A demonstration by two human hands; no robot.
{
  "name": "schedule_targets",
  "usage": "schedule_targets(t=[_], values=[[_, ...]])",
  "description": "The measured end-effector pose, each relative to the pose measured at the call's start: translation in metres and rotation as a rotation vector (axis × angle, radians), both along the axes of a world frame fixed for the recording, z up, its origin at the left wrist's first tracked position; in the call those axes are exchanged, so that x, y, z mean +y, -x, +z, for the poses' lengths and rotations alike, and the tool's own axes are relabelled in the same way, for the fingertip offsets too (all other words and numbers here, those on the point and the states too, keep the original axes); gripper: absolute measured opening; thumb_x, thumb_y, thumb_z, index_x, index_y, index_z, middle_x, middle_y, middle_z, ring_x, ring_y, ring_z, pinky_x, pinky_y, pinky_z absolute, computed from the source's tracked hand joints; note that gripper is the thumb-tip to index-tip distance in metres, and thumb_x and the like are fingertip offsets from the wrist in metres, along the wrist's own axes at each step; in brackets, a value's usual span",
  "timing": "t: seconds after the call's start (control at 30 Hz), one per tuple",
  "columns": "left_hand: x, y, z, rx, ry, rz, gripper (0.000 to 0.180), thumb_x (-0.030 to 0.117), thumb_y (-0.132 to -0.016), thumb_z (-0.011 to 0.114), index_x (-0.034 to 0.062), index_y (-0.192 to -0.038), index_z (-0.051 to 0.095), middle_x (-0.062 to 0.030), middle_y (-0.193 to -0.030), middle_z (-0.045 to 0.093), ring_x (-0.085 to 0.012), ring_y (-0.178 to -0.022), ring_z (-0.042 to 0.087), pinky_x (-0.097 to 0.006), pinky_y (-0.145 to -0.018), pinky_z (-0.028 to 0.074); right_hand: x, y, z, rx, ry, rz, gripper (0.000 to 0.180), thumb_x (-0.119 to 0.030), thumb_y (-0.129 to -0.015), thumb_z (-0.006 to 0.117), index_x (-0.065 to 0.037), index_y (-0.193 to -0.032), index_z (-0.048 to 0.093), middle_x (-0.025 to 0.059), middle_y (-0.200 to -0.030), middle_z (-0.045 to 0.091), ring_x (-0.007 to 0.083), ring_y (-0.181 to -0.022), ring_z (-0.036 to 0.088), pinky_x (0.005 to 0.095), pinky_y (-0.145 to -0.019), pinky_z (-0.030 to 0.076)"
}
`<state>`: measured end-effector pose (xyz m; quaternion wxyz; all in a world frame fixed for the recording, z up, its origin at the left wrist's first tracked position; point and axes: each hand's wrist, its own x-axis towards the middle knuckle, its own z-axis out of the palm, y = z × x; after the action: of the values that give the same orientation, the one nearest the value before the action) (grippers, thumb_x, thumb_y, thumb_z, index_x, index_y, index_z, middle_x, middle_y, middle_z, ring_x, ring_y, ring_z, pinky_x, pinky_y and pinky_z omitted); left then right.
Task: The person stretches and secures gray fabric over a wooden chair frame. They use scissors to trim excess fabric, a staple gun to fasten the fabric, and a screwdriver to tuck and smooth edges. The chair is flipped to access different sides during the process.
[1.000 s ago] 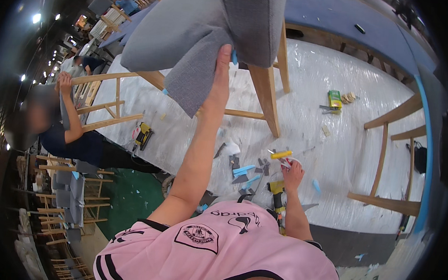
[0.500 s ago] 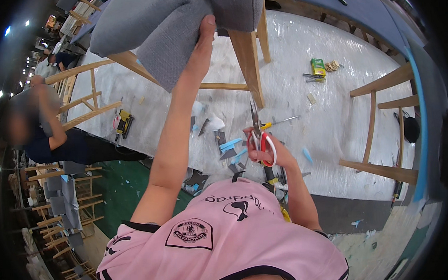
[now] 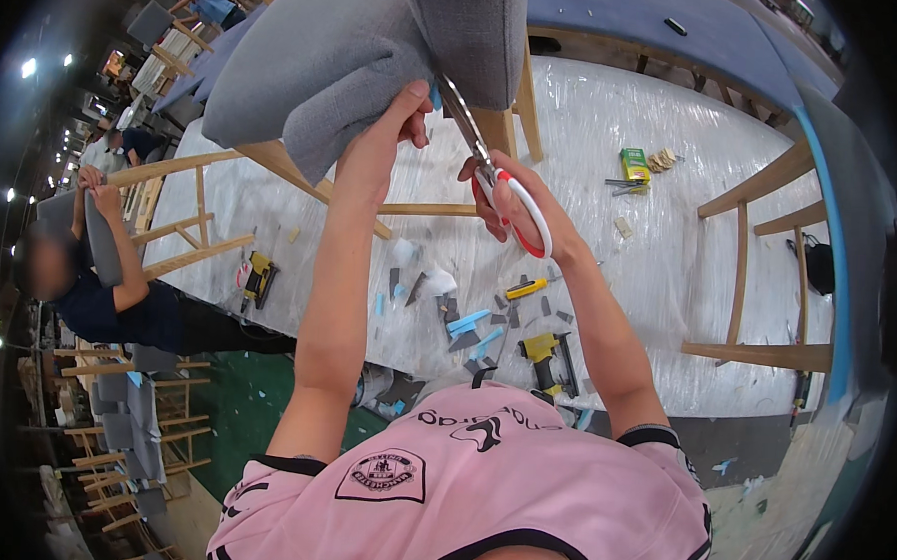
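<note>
A wooden chair with grey upholstery [image 3: 308,54] stands tilted at the top of the view, its fabric bunched in folds along the near edge. My left hand [image 3: 390,127] is closed at that edge, pinching the grey fabric [image 3: 327,125]; a bit of light blue material [image 3: 436,95] shows beside the fingertips. In my right hand [image 3: 534,209] are scissors [image 3: 463,112] with red and white handles. Their blades point up and left into the corner between seat and backrest, close to my left fingertips. The fabric hides the blade tips.
On the plastic-covered table [image 3: 608,287] lie a yellow-black staple gun [image 3: 545,362], another staple gun [image 3: 258,280], a yellow-handled screwdriver [image 3: 525,288], fabric scraps [image 3: 467,323] and a green box [image 3: 634,164]. A wooden chair frame [image 3: 740,263] stands right. A co-worker [image 3: 117,296] handles a chair at left.
My right hand has raised the scissors up and left from over the table to the chair's fabric. My left hand has shifted lower along the fabric edge. The near staple gun is now uncovered.
</note>
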<state>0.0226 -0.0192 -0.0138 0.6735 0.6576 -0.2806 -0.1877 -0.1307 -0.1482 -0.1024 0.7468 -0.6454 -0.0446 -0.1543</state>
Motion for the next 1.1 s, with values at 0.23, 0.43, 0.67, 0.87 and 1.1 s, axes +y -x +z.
schedule_targets(t=[0.23,0.43,0.67,0.87,1.1], values=[[0.001,-0.004,-0.009,-0.013,-0.007,-0.007,0.034,0.04,-0.097,0.073,0.0071,-0.089,0.069,0.0008,-0.069,0.058,-0.0121,-0.068,0.056,-0.028,-0.08,0.045,-0.005,-0.013,0.004,0.007,0.063,-0.021,0.079,-0.078,-0.096,0.045,-0.005,-0.118,0.062,-0.0024,-0.063,0.047,0.0094,-0.051,0.046,0.0269,-0.047,0.036],[-0.002,-0.005,-0.014,-0.108,-0.106,0.024,0.042,0.047,-0.097,0.071,0.0055,-0.093,0.068,0.0002,-0.068,0.057,-0.0126,-0.07,0.056,-0.029,-0.085,0.045,-0.01,-0.022,0.01,0.014,-0.035,0.016,0.064,-0.065,-0.098,0.06,-0.005,-0.119,0.065,-0.0045,-0.061,0.047,0.0076,-0.051,0.047,0.0262,-0.051,0.038],[-0.003,-0.002,-0.016,-0.231,-0.12,0.047,0.051,0.053,-0.099,0.065,0.0039,-0.085,0.068,0.0015,-0.068,0.057,-0.0106,-0.067,0.052,-0.028,-0.071,0.041,-0.007,-0.033,0.002,-0.001,-0.035,-0.051,0.061,-0.063,-0.094,0.067,-0.004,-0.111,0.067,-0.0055,-0.06,0.047,0.0053,-0.046,0.045,0.0243,-0.043,0.036],[-0.004,-0.001,-0.021,-0.215,-0.098,0.029,0.048,0.05,-0.098,0.067,0.0025,-0.094,0.073,-0.001,-0.08,0.065,-0.0116,-0.075,0.059,-0.027,-0.074,0.046,0.015,-0.034,-0.002,0.022,-0.044,-0.161,0.046,-0.049,-0.101,0.065,-0.004,-0.11,0.064,-0.0049,-0.058,0.047,0.005,-0.045,0.044,0.0233,-0.041,0.036],[0.049,0.059,-0.044,0.363,0.423,-0.388,0.023,0.025,-0.102,0.068,0.0032,-0.11,0.073,-0.0121,-0.125,0.07,-0.0192,-0.112,0.068,-0.035,-0.098,0.054,0.035,0.039,-0.093,0.174,-0.138,-0.181,0.032,-0.034,-0.105,0.061,-0.003,-0.114,0.062,-0.0025,-0.058,0.048,0.0079,-0.046,0.047,0.0251,-0.044,0.039]])
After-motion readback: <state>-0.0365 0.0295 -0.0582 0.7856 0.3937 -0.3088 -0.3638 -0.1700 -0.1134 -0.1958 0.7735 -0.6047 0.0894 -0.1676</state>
